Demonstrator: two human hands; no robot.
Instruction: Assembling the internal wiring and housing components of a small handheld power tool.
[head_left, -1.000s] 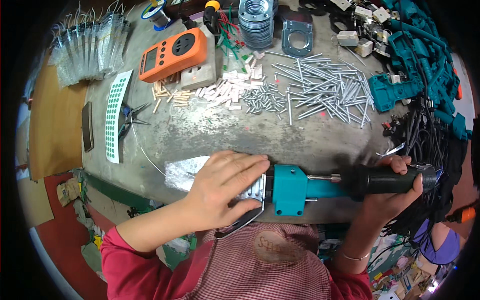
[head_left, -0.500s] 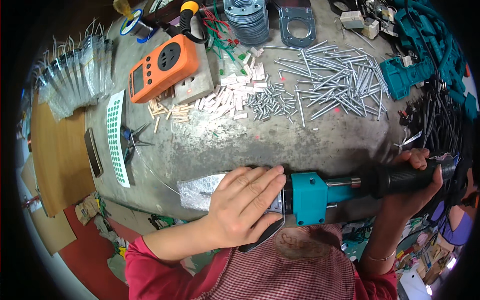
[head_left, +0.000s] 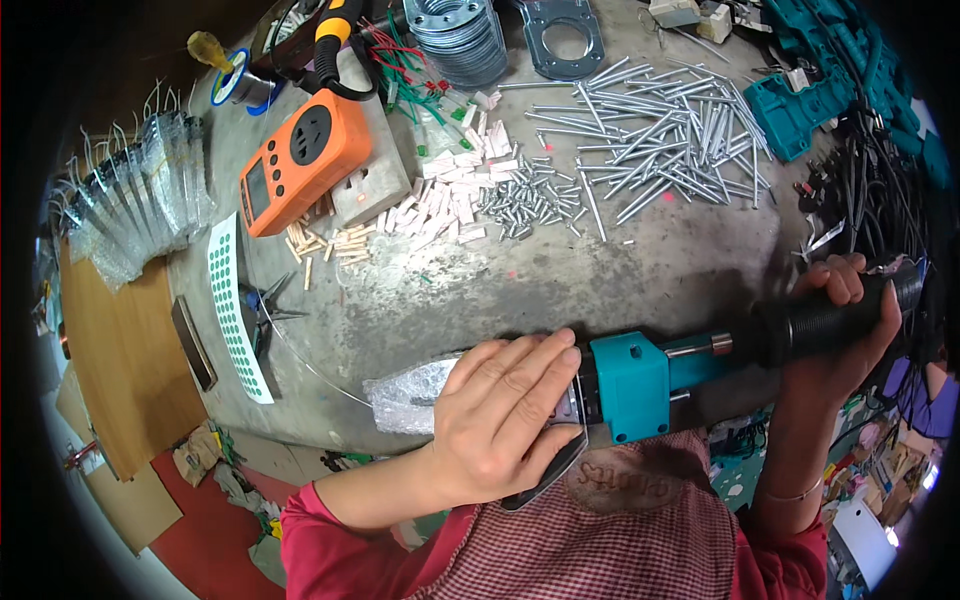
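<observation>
A long teal-and-black tool (head_left: 632,385) with a boxy teal housing lies across in front of me, above the bench's near edge. My left hand (head_left: 505,420) wraps over its left end, fingers closed together on a silvery and black part mostly hidden by the palm. Beyond that hand, a bubble-wrapped piece (head_left: 405,398) sticks out to the left, with a thin white wire (head_left: 318,368) running from it. At the other end, my right hand (head_left: 850,310) closes around a thick black ribbed grip (head_left: 815,325). Bright metal rods (head_left: 700,345) show between the housing and the grip.
Long screws (head_left: 670,140), small screws (head_left: 530,198) and pale pink pieces (head_left: 440,205) lie in heaps on the worn bench. An orange meter (head_left: 305,165), stacked metal plates (head_left: 455,40), a green-dotted sticker strip (head_left: 237,310), pliers (head_left: 272,310), teal housings (head_left: 800,110) and black cables (head_left: 880,210) surround them.
The view has shifted and turned slightly, so the bench items sit further left and higher. The tool and both hands appear a little further right, with the same grips.
</observation>
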